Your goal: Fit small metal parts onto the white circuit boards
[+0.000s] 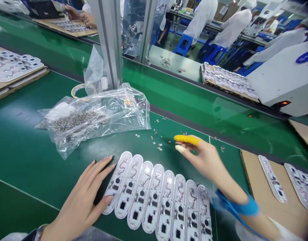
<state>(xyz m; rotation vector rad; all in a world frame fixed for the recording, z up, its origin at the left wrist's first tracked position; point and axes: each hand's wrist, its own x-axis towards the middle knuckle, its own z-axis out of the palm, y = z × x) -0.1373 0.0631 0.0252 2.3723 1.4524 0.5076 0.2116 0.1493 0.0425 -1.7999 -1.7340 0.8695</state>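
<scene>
Left hand (80, 199): nearest the camera, palm down, fingers spread. Its grip is relaxed and encloses nothing; the thumb lies over the edge of the leftmost of the white casings (135, 216).

Right hand (206, 155): raised beyond the row, a yellow finger cot (187, 139) on one finger, thumb held close to it. Whether anything is pinched in this grip cannot be told. A blue wristband (246, 205) is worn on that arm.

Casings: eight, side by side and slightly fanned on the green bench (20, 144), between and in front of the two hands, circuit boards (152, 210) facing up. The third, fourth and fifth from the left show bright round spots at their far ends; the others look duller there.

Small metal parts (160, 146): scattered loose just left of the right fingertips. A clear bag (133, 117) of similar parts lies beyond the left hand. At far right, cardboard (254, 190) bears further casings.

Judgement on handling: a light left thumb should steady the row without shifting it. Single parts are best taken with a fine fingertip pinch, checked for doubles, and kept clear of the thin wires inside the casings.
</scene>
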